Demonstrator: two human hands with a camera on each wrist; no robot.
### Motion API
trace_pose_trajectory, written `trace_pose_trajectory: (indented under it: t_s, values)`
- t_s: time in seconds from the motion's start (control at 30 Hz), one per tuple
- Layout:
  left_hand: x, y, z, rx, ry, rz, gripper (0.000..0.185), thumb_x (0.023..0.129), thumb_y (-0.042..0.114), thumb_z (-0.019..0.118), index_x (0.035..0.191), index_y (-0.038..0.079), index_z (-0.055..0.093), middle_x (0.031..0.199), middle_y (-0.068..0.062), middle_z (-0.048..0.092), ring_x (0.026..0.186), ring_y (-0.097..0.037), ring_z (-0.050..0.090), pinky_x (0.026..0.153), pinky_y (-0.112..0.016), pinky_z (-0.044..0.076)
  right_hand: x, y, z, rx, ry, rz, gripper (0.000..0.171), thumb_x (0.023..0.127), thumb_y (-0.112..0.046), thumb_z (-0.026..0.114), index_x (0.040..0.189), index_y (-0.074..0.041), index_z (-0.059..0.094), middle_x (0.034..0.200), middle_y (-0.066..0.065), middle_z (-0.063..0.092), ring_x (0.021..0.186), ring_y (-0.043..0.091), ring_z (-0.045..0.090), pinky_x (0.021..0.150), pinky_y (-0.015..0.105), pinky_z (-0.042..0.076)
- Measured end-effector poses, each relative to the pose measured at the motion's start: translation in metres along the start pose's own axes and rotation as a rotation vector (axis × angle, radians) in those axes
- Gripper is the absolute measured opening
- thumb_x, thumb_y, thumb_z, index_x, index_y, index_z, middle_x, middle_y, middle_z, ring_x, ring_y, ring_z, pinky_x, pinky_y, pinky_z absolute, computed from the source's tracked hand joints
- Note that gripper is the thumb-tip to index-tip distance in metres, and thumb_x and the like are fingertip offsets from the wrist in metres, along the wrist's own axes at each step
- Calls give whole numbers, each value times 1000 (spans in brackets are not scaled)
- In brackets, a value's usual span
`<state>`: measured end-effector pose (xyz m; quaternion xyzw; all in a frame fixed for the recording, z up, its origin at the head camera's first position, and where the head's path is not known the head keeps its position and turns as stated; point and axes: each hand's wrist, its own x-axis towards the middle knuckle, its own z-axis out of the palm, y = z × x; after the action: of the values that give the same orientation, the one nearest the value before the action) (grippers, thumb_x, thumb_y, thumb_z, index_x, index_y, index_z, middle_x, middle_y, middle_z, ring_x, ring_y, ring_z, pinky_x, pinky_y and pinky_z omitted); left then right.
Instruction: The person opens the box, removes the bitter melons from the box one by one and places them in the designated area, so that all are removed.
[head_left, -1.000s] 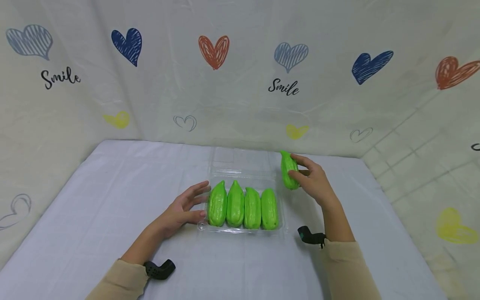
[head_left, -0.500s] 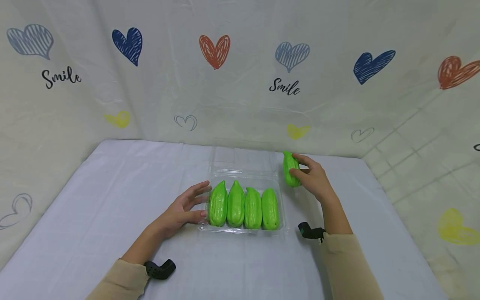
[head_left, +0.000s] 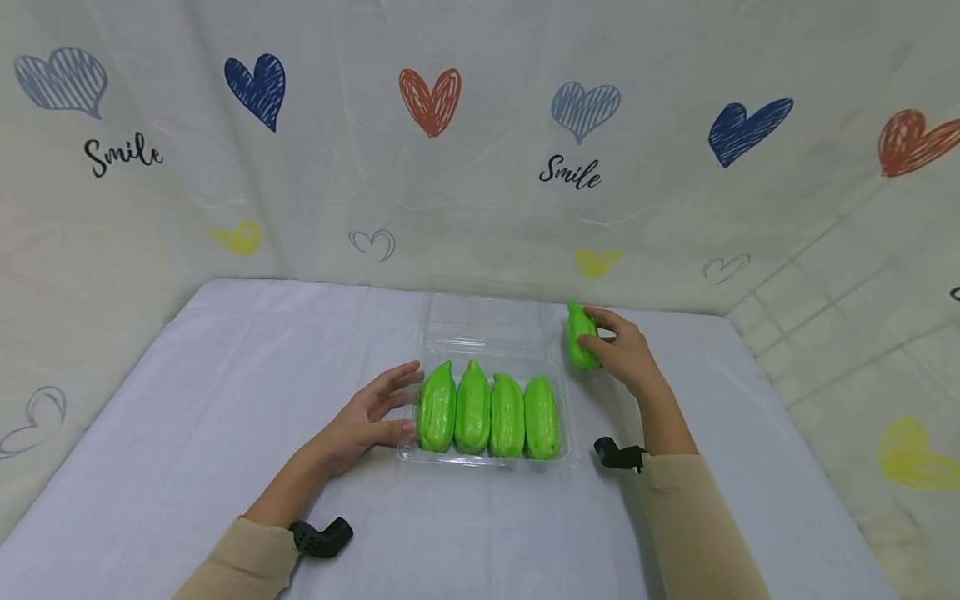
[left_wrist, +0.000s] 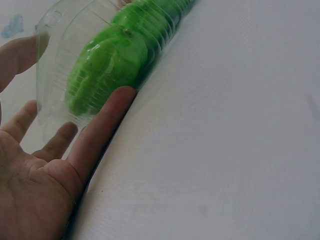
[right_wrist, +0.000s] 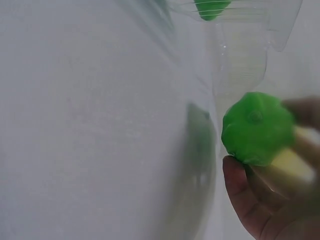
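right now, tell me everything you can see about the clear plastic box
The clear plastic box is a thin, see-through clamshell with ribbed walls, lying on the white tablecloth with its lid folded open toward the back. Four green gourds lie side by side in it, tips pointing away. The left hand rests against its left wall with straight fingers, the thumb at its near corner.

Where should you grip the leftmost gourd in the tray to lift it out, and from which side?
Probably from above, pinching the leftmost gourd lengthwise, tip and blunt end. Its right flank touches the next gourd and the tray wall, which the left hand touches, lines its left, so its sides look blocked.
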<state>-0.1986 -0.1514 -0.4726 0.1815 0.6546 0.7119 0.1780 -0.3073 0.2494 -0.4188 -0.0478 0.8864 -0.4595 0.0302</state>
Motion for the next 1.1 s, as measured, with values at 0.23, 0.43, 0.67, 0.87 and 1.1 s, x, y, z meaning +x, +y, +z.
trace_pose_trajectory:
  t_s: [0.23,0.43,0.67,0.87,1.1]
  values:
    - [0,0,0,9,2,3,79,81,7,66,146,22,23,149,-3,23,133,-26,28,93,-44,42,2,4,2,-36,-3,19,56,88,-34,60,139,-24,39,139,9,40,112,31,52,73,37,52]
    - [0,2,0,8,1,1,78,82,5,65,146,23,23,149,-4,23,133,-26,28,93,-43,42,4,6,4,-38,-9,22,56,88,-34,60,139,-23,40,138,10,40,112,31,52,73,36,51]
    - [0,3,1,-2,1,-3,77,82,5,64,145,22,23,149,-4,22,134,-27,26,93,-43,42,6,8,5,-46,-20,9,56,88,-32,60,140,-21,39,138,12,41,112,33,52,72,37,52]
    - [0,2,0,-14,2,2,78,82,5,65,145,22,23,150,-5,21,134,-29,25,94,-43,41,6,8,5,-50,-29,11,56,88,-31,60,139,-21,40,139,12,39,115,34,50,75,40,51]
    - [-1,3,1,3,4,-9,77,82,6,65,145,24,24,149,-2,23,133,-26,27,92,-43,43,5,5,6,-50,-28,11,55,89,-29,59,140,-21,40,139,13,39,117,35,48,77,42,51]
